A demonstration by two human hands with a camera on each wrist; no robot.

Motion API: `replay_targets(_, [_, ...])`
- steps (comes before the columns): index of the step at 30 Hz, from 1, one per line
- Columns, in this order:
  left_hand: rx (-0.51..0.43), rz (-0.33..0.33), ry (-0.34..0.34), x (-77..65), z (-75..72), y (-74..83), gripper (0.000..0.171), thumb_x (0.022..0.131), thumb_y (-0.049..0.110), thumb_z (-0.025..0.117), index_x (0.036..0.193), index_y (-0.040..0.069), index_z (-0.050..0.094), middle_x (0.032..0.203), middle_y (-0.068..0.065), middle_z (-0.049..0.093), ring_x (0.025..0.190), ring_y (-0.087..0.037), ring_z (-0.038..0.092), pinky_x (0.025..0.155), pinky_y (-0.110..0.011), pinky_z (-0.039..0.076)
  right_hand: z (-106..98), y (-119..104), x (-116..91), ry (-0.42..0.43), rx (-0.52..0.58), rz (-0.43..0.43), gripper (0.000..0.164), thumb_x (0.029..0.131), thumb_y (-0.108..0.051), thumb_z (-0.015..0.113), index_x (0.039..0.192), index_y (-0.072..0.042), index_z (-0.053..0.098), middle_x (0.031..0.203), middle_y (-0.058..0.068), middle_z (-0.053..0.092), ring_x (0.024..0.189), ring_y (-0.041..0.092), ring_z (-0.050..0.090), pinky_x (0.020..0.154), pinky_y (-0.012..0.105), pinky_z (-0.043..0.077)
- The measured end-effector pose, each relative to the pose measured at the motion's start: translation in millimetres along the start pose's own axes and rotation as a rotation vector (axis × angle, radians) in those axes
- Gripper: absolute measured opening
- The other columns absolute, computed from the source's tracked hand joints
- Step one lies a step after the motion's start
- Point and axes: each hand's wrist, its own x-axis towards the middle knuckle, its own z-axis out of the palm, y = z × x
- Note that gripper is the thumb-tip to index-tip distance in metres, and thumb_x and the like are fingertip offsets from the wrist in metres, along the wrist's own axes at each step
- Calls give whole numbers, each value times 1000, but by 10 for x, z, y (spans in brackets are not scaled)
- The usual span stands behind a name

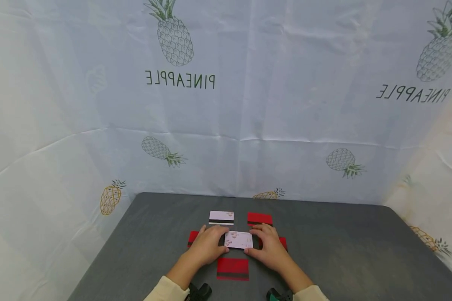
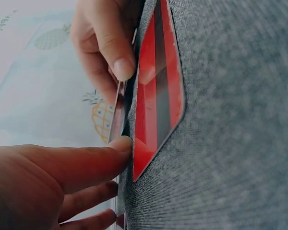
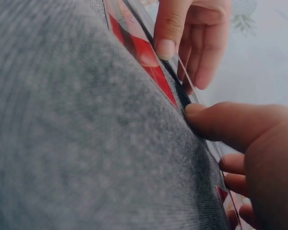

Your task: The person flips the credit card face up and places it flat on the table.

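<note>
A pale pink card (image 1: 239, 240) with a small floral print is held at its two ends, close over the dark table. My left hand (image 1: 208, 246) grips its left end between thumb and fingers. At the opposite end, the right hand (image 1: 270, 249) pinches it the same way. In the left wrist view the card (image 2: 117, 112) shows nearly edge-on between both hands. Just in front lies a red card (image 1: 232, 265) with a dark stripe. Other red cards, one at the left (image 1: 192, 237) and one at the right (image 1: 283, 241), are partly covered by the hands.
Farther back on the grey table (image 1: 342, 251) lie a pale card with a black stripe (image 1: 221, 217) and another red card (image 1: 260, 218). A white curtain with pineapple prints (image 1: 226, 108) hangs behind the table's far edge and along both sides.
</note>
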Motion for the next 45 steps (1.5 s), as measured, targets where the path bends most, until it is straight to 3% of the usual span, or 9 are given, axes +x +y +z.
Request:
replay_targets(9, [-19,-26,-19,33,-3,0,51,81,22,80,127,8,63,128,-9,64,126,-27,56,110,-67,26,-13,-1,9,-13,-6,-6,59,74,-42,83,119,-7,68,131,10,59,132,38,41,107,60,35])
replay_targets(17, [-28,-45,-45,38,2,-4,52,82,22,79,129,8,62,130,-9,63,127,-27,55,111,-67,24,-22,-11,13,-36,-9,4,60,75,-41,83,121,-5,67,132,10,58,134,38,41,111,63,28])
replay_targets(25, [-26,-33,-42,43,-2,-14,52,82,22,79,129,8,62,130,-10,63,127,-27,55,111,-66,25,-34,-35,8,-46,-32,14,63,74,-44,82,122,-5,67,133,10,57,132,35,41,106,58,37])
replay_targets(45, [-41,-7,-38,16,-31,-20,50,82,22,79,127,9,63,129,-8,64,127,-27,55,111,-67,24,-55,-53,7,-57,-27,9,64,76,-44,82,123,-5,66,133,9,57,130,33,43,103,56,41])
